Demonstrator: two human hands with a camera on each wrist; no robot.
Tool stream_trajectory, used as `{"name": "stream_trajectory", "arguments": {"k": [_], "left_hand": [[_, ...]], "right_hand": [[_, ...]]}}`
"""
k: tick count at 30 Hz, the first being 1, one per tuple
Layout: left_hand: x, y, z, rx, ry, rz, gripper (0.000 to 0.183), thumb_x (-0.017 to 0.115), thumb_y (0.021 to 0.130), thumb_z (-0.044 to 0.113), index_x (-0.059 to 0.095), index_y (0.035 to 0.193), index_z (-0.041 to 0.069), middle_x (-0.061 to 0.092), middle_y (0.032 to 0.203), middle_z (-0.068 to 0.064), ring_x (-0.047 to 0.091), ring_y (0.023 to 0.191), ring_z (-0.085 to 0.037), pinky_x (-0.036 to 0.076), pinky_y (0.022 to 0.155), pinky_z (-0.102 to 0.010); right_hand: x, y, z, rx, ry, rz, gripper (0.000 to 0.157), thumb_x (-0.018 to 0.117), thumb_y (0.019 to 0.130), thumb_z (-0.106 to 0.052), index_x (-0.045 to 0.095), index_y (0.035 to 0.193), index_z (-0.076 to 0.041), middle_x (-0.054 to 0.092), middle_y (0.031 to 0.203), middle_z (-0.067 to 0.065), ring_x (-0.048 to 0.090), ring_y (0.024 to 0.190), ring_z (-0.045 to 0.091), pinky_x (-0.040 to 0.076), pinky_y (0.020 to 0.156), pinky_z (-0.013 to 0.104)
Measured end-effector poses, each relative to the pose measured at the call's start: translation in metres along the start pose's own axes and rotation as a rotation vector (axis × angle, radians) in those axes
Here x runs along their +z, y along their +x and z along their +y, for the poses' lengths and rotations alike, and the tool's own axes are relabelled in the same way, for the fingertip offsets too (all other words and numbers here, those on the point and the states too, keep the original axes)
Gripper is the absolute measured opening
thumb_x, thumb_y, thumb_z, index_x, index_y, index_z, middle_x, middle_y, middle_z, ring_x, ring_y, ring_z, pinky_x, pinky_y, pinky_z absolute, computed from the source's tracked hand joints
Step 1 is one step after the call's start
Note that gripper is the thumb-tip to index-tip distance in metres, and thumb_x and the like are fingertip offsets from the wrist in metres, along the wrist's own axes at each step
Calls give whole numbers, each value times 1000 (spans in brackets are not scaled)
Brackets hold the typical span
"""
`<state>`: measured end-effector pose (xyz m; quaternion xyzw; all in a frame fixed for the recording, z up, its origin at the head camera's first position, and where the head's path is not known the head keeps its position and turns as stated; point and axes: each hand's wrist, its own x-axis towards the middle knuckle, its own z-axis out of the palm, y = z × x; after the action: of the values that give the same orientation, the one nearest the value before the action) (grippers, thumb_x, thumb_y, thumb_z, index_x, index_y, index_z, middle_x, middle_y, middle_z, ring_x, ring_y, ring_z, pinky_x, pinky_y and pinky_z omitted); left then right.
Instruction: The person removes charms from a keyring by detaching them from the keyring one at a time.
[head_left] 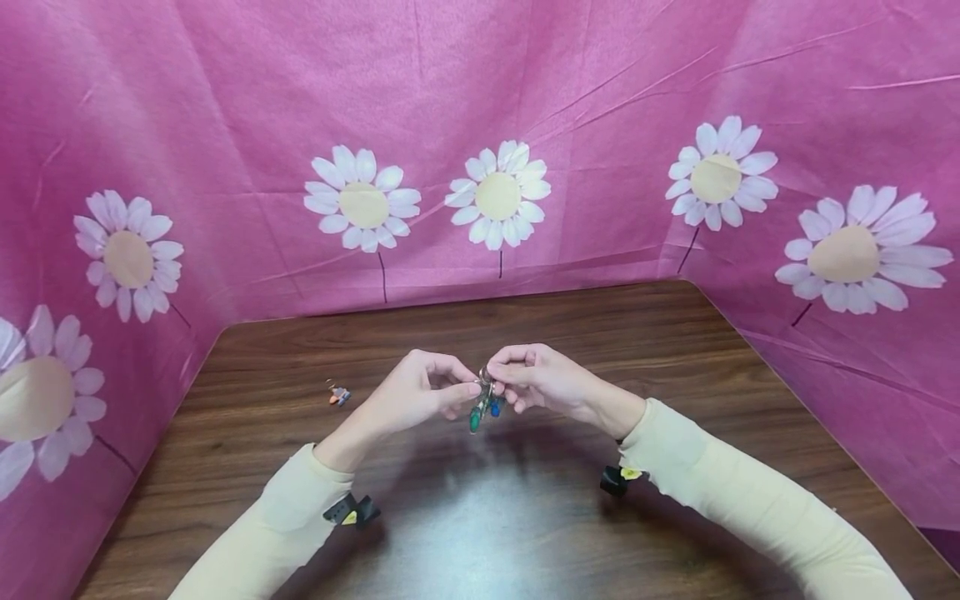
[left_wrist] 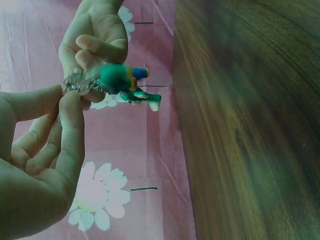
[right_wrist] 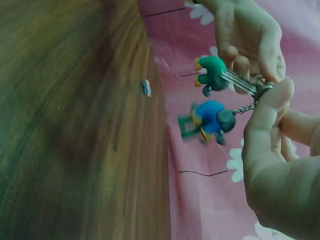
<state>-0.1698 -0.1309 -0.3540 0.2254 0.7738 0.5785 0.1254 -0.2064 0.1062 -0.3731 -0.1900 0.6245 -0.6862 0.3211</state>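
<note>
Both hands meet over the table around a key ring point(head_left: 483, 375). The left hand point(head_left: 420, 387) pinches it between thumb and index finger. From the other side the right hand point(head_left: 551, 383) pinches the ring too, its other fingers loosely bent. Below the fingertips hang a green figurine point(right_wrist: 212, 70) and a blue figurine point(right_wrist: 209, 114), the blue one on a short chain point(right_wrist: 245, 108). A metal key point(right_wrist: 237, 81) hangs beside them. Fingertips hide part of the ring. On the table left of the left hand lies a small orange-and-blue charm point(head_left: 341, 396) with a ring.
A brown wood-grain table point(head_left: 450, 533) lies under the hands. Pink cloth point(head_left: 600, 100) printed with white daisies walls the back and both sides. Black wrist cameras point(head_left: 352, 510) sit at the cream sleeves point(head_left: 750, 492).
</note>
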Motion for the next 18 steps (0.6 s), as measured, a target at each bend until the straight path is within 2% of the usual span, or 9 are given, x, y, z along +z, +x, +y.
{"name": "stream_trajectory", "arguments": {"k": [5, 7, 11, 16, 18], "left_hand": [[-1, -1, 2, -12, 0, 12, 14, 75, 93, 14, 76, 97, 1, 75, 88, -13, 69, 71, -24, 62, 68, -51], [-2, -1, 2, -12, 7, 22, 14, 75, 93, 15, 77, 98, 2, 74, 87, -11, 69, 72, -27, 62, 68, -50], [-5, -2, 2, -11, 17, 33, 13, 75, 93, 17, 77, 98, 5, 74, 87, -9, 69, 74, -28, 62, 67, -47], [-5, -1, 3, -9, 0, 4, 13, 75, 93, 17, 77, 99, 6, 74, 88, -8, 70, 74, -24, 62, 69, -48], [-4, -1, 4, -3, 3, -1, 13, 75, 93, 17, 77, 99, 5, 74, 87, -10, 70, 76, -29, 62, 68, -47]], "right_hand": [[4, 0, 2, -17, 41, 37, 8, 61, 102, -14, 68, 104, -10, 65, 84, 3, 56, 64, 10, 52, 57, 22], [3, 0, 2, -16, 25, 29, 9, 63, 101, -15, 69, 104, -9, 65, 84, 4, 57, 64, 10, 52, 56, 23], [-3, -1, -2, 7, -48, -23, 15, 67, 99, -17, 71, 106, -5, 66, 83, 6, 57, 63, 12, 51, 53, 23], [-6, -3, -7, 30, -141, -90, 24, 69, 98, -21, 69, 111, 0, 66, 85, 9, 55, 61, 12, 50, 50, 24], [-7, -3, -9, 34, -156, -103, 24, 68, 99, -21, 69, 109, 0, 65, 83, 9, 55, 60, 12, 50, 50, 24]]}}
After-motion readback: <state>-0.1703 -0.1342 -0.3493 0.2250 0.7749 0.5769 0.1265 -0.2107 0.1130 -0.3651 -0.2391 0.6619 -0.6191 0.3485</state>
